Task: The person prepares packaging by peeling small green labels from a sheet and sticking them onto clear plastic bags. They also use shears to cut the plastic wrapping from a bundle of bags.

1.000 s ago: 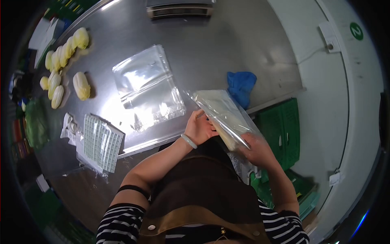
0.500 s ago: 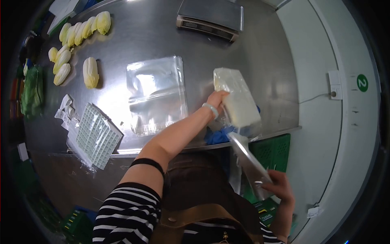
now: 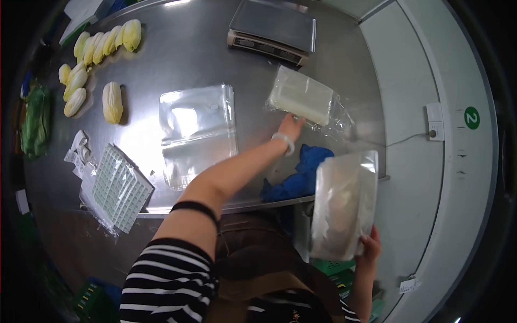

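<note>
My left hand [image 3: 291, 127] is closed at the near edge of a thick whitish pack in clear plastic wrap [image 3: 303, 95], its fingertips partly hidden at the wrap. This pack lies slanted on the steel table, below the scale. In my right hand [image 3: 370, 245] is a stack of clear plastic bags [image 3: 344, 204], tilted upright past the table's front edge and gripped at its lower right. Another flat stack of clear plastic bags [image 3: 198, 137] lies at mid-table. A crumpled blue cloth or plastic piece [image 3: 301, 175] rests between my hands by the edge.
A weighing scale [image 3: 273, 27] stands at the back. Several napa cabbages [image 3: 107, 43] sit at the back left, with one cabbage [image 3: 112, 103] apart. A pale green grid sheet [image 3: 121, 188] in plastic overhangs the front edge. The wall [image 3: 414, 107] bounds the right.
The wrapped pack has moved away from the front edge and turned, uncovering the blue piece. My right hand has raised the bag stack, now turned broad side to view.
</note>
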